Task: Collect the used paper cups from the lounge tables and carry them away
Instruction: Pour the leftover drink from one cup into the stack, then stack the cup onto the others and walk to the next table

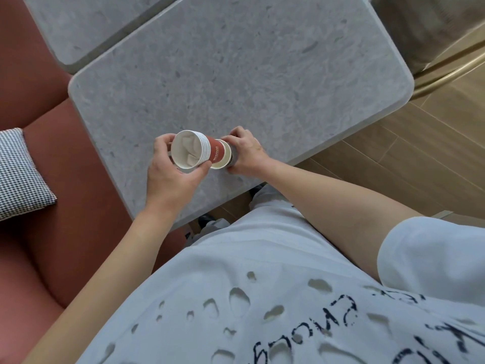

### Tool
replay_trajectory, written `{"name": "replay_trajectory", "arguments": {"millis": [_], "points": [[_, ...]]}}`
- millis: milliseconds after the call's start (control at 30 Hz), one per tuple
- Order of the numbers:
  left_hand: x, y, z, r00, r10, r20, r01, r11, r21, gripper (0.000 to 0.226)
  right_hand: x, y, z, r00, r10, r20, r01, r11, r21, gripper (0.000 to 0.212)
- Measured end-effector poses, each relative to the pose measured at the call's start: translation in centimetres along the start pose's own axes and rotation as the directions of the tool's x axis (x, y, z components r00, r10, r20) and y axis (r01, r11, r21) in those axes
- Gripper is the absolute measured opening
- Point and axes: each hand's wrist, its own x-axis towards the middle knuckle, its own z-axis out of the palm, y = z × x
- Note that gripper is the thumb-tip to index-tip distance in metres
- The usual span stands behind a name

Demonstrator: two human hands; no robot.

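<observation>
Red nested paper cups [199, 152], crumpled tissue inside, gripped by left hand [170, 177]; right hand [246, 153] clasping single cup [223, 158].

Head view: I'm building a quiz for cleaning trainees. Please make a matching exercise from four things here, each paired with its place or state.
Things:
1. stack of paper cups
2. single cup
3. cushion
4. crumpled tissue

Places or states:
A. lies on the reddish sofa
B. sits inside the top cup of the stack
C. gripped by the left hand
D. gripped by the right hand

Pairs: 1-C, 2-D, 3-A, 4-B
</observation>
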Motion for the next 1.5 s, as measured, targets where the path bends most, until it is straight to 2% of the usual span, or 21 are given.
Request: {"name": "replay_trajectory", "arguments": {"millis": [167,367,567,767,1067,1233,1500], "points": [[0.8,-1.1,1.3,0.999,-0.046,0.016,0.045,0.997,0.066,0.075,0.1,0.0,0.2,1.0,0.007,-0.003,-0.007,1.0,-0.022,0.081],[1.6,-2.4,2.1,0.996,-0.09,0.023,0.087,0.989,0.116,0.073,0.3,-0.2,1.0,0.998,0.036,-0.055,-0.036,0.999,0.005,0.066],[1.9,-3.1,2.3,0.987,-0.151,0.054,0.147,0.986,0.077,0.072,0.4,-0.3,1.0,0.998,0.042,-0.044,-0.043,0.999,-0.019,0.067],[2.5,-3.8,2.9,0.981,-0.18,0.076,0.174,0.981,0.082,0.071,-0.3,-0.4,1.6,0.994,0.014,-0.107,-0.016,1.0,-0.022,0.061],[2.6,-4.6,3.4,0.969,-0.222,0.105,0.213,0.973,0.088,0.067,-0.3,-0.4,1.6,0.996,0.005,-0.089,-0.009,0.999,-0.044,0.061],[3.1,-4.5,3.7,0.968,-0.214,0.128,0.206,0.976,0.078,0.056,-0.2,-0.4,1.5,0.996,0.015,-0.087,-0.018,0.999,-0.033,0.061],[3.0,-4.3,4.8,0.975,-0.149,0.167,0.127,0.982,0.137,0.053,-0.6,-0.6,1.6,0.994,0.037,-0.105,-0.038,0.999,-0.01,0.056]]}}
